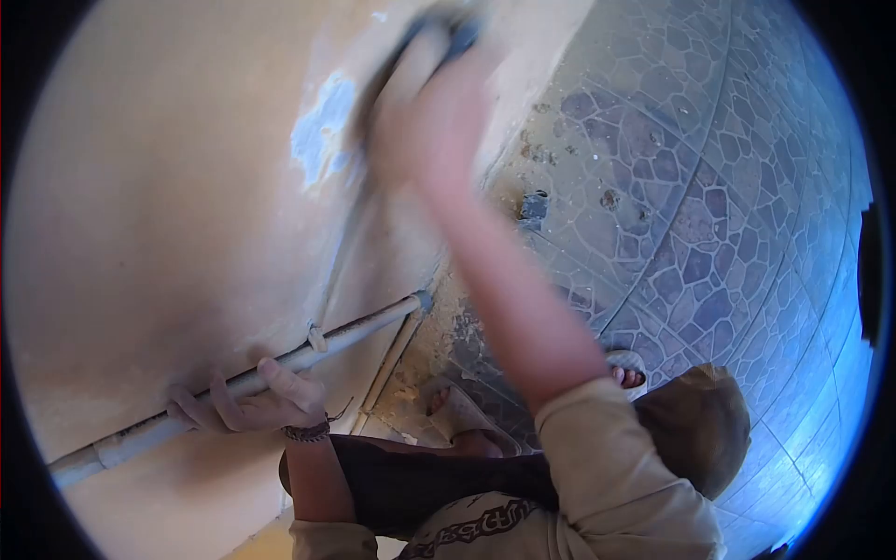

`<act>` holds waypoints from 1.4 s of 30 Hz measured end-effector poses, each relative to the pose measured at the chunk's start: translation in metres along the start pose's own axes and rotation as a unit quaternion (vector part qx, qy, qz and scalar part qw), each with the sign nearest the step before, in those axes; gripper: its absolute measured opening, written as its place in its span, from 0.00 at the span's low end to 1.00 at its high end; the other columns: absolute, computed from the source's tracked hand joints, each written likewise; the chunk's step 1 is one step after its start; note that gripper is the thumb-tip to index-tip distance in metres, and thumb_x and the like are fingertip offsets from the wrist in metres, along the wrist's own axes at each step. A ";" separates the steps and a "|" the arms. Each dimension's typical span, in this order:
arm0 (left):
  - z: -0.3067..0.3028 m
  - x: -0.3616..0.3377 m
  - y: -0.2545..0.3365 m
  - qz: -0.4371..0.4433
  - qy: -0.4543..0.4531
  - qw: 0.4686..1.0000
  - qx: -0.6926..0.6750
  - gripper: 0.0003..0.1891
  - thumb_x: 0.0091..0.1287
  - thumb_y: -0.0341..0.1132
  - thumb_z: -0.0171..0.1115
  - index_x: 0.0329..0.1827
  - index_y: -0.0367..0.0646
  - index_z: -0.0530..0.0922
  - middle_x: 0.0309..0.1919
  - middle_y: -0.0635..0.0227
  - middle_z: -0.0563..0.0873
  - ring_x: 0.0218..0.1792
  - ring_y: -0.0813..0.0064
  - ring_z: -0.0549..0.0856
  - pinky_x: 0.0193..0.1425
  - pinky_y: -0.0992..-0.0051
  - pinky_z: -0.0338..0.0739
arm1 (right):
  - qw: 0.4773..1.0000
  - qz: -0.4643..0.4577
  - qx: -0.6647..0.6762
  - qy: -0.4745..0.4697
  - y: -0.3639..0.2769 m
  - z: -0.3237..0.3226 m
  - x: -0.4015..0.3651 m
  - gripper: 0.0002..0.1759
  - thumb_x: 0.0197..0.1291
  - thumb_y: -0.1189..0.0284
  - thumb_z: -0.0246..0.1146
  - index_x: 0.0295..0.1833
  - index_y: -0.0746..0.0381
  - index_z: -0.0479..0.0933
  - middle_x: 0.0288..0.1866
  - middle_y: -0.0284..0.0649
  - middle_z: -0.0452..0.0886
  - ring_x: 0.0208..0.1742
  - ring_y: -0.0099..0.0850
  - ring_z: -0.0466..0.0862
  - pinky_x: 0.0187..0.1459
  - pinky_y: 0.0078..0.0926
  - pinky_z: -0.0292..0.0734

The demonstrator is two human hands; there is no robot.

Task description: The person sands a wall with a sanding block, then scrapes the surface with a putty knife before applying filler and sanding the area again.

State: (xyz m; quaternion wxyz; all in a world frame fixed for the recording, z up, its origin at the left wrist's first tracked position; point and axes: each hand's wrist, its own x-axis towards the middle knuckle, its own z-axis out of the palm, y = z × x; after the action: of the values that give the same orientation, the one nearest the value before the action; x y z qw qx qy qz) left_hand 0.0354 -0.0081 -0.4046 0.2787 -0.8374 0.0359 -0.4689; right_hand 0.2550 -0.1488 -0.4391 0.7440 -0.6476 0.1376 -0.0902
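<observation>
My right hand (434, 126) is smeared by motion against the wall (187, 187). Its fingers are closed on a dark, blue-black hand tool (457, 33), too blurred to name its kind. Beside that hand, a pale bluish-white bare patch (322, 131) shows in the beige wall surface. Lower left, my left hand (252, 403) is at the pale pipe (359, 322) that runs along the wall, its fingers and thumb bent around it. A braided bracelet circles that wrist.
A clip (317, 338) holds the pipe, and a grey fitting (424, 301) caps its end near the floor. Crumbs of debris and a small grey piece (533, 207) lie on the stone-patterned floor (700, 224). My sandalled feet (457, 411) are close to the wall's base.
</observation>
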 end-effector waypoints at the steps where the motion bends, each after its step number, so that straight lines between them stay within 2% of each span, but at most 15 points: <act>1: -0.002 -0.003 0.001 -0.003 -0.006 1.000 -0.002 0.22 0.68 0.45 0.53 0.57 0.37 0.68 0.67 0.44 0.62 0.68 0.42 0.59 0.69 0.39 0.48 | 0.985 0.110 -0.058 -0.120 -0.001 -0.003 0.046 0.15 0.66 0.70 0.51 0.48 0.74 0.68 0.44 0.63 0.78 0.50 0.49 0.80 0.48 0.43 0.75; 2: -0.007 -0.005 0.004 -0.011 -0.019 1.000 0.000 0.22 0.68 0.44 0.53 0.57 0.38 0.68 0.67 0.44 0.62 0.68 0.42 0.60 0.69 0.38 0.48 | 0.979 0.014 -0.114 -0.166 -0.005 -0.012 0.077 0.15 0.67 0.68 0.51 0.47 0.70 0.74 0.44 0.58 0.80 0.47 0.47 0.82 0.46 0.36 0.77; 4: -0.005 0.001 0.012 -0.025 -0.026 0.999 -0.001 0.22 0.67 0.43 0.54 0.58 0.38 0.68 0.67 0.45 0.62 0.67 0.41 0.60 0.67 0.37 0.49 | 0.988 0.013 -0.033 0.149 0.025 0.016 0.101 0.21 0.64 0.63 0.58 0.50 0.71 0.71 0.40 0.55 0.80 0.43 0.50 0.81 0.50 0.37 0.75; 7: -0.004 -0.005 0.015 -0.078 -0.038 0.995 -0.043 0.23 0.66 0.42 0.56 0.59 0.38 0.68 0.69 0.46 0.60 0.68 0.38 0.57 0.67 0.35 0.47 | 0.962 0.058 0.256 0.080 0.035 -0.013 0.055 0.16 0.67 0.70 0.53 0.53 0.69 0.72 0.48 0.50 0.79 0.51 0.40 0.81 0.48 0.35 0.77; 11: -0.019 0.026 0.039 -0.081 -0.106 0.990 -0.040 0.28 0.64 0.42 0.57 0.66 0.38 0.65 0.71 0.47 0.60 0.71 0.38 0.54 0.70 0.36 0.42 | 0.824 0.329 0.440 0.141 0.060 -0.076 -0.007 0.20 0.70 0.68 0.53 0.63 0.65 0.67 0.53 0.42 0.77 0.50 0.33 0.80 0.48 0.33 0.77; 13: -0.022 0.035 0.052 -0.078 -0.160 0.975 -0.131 0.31 0.64 0.43 0.57 0.69 0.39 0.64 0.72 0.45 0.59 0.73 0.38 0.51 0.72 0.38 0.39 | 0.820 0.324 0.454 0.127 0.053 -0.090 -0.010 0.20 0.71 0.66 0.52 0.64 0.64 0.67 0.53 0.41 0.76 0.50 0.33 0.80 0.49 0.32 0.77; 16: 0.000 0.070 0.064 0.024 -0.273 0.953 -0.130 0.33 0.65 0.45 0.54 0.72 0.41 0.63 0.73 0.48 0.59 0.76 0.48 0.51 0.74 0.42 0.38 | 0.834 0.262 0.480 0.082 0.026 -0.107 0.005 0.20 0.73 0.63 0.50 0.64 0.63 0.67 0.53 0.40 0.76 0.49 0.32 0.80 0.50 0.31 0.76; 18: 0.032 0.098 0.064 0.089 -0.266 0.960 0.004 0.34 0.66 0.48 0.53 0.73 0.43 0.61 0.73 0.53 0.60 0.75 0.56 0.55 0.75 0.46 0.37 | 0.845 0.196 0.495 0.056 0.003 -0.120 0.019 0.20 0.74 0.62 0.48 0.63 0.64 0.68 0.52 0.40 0.76 0.47 0.32 0.79 0.50 0.31 0.76; 20: 0.057 0.124 0.074 0.152 -0.262 0.953 0.012 0.35 0.66 0.49 0.54 0.73 0.43 0.61 0.74 0.58 0.59 0.76 0.63 0.54 0.76 0.47 0.38 | 0.852 0.127 0.507 0.040 -0.015 -0.130 0.029 0.21 0.75 0.61 0.47 0.63 0.64 0.68 0.51 0.40 0.76 0.46 0.31 0.79 0.50 0.32 0.75; 24: 0.102 0.163 0.095 0.269 -0.251 0.930 0.009 0.36 0.66 0.51 0.54 0.74 0.42 0.59 0.75 0.62 0.58 0.76 0.69 0.53 0.78 0.53 0.40 | 0.850 0.151 0.503 0.035 -0.031 -0.151 0.020 0.20 0.75 0.62 0.45 0.64 0.62 0.67 0.45 0.40 0.75 0.41 0.30 0.78 0.45 0.32 0.77; 27: 0.120 0.165 0.117 0.279 -0.265 0.922 0.043 0.37 0.65 0.50 0.56 0.74 0.42 0.58 0.75 0.63 0.58 0.76 0.69 0.53 0.79 0.59 0.44 | 0.845 0.200 0.490 0.072 -0.030 -0.163 0.013 0.19 0.76 0.64 0.43 0.64 0.62 0.67 0.44 0.40 0.75 0.41 0.29 0.78 0.43 0.34 0.77; 31: 0.101 0.117 0.101 0.307 -0.351 0.882 -0.064 0.38 0.64 0.49 0.58 0.74 0.41 0.59 0.75 0.64 0.59 0.76 0.68 0.54 0.78 0.61 0.47 | 0.871 0.201 0.436 0.107 -0.024 -0.180 0.028 0.24 0.74 0.57 0.44 0.66 0.61 0.63 0.42 0.41 0.74 0.35 0.28 0.76 0.35 0.28 0.75; 36: 0.041 0.118 0.060 0.247 -0.407 0.876 -0.081 0.35 0.64 0.48 0.59 0.73 0.47 0.62 0.74 0.64 0.62 0.75 0.66 0.58 0.77 0.59 0.48 | 0.864 0.153 0.466 0.116 -0.032 -0.199 0.044 0.27 0.67 0.46 0.51 0.52 0.61 0.69 0.36 0.38 0.71 0.30 0.27 0.74 0.26 0.27 0.68; 40: 0.013 0.168 0.027 0.238 -0.301 0.921 0.065 0.33 0.65 0.49 0.58 0.72 0.50 0.65 0.73 0.63 0.63 0.74 0.63 0.61 0.76 0.54 0.48 | 0.869 0.150 0.461 0.096 -0.030 -0.195 0.051 0.27 0.63 0.49 0.61 0.51 0.62 0.71 0.34 0.38 0.72 0.28 0.25 0.75 0.22 0.23 0.68; 42: 0.002 0.199 0.010 0.208 -0.239 0.940 0.130 0.32 0.65 0.50 0.58 0.72 0.49 0.65 0.74 0.61 0.62 0.74 0.60 0.61 0.75 0.51 0.48 | 0.874 0.171 0.444 0.104 -0.028 -0.185 0.054 0.28 0.64 0.47 0.59 0.48 0.63 0.72 0.33 0.38 0.74 0.26 0.25 0.76 0.21 0.21 0.69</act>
State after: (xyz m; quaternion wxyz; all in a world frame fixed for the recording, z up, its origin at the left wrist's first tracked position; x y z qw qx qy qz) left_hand 0.1503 -0.0796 -0.2579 0.4767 -0.8550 0.0809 -0.1874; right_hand 0.2478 -0.3435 -0.4392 0.9385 -0.2029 0.2678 -0.0799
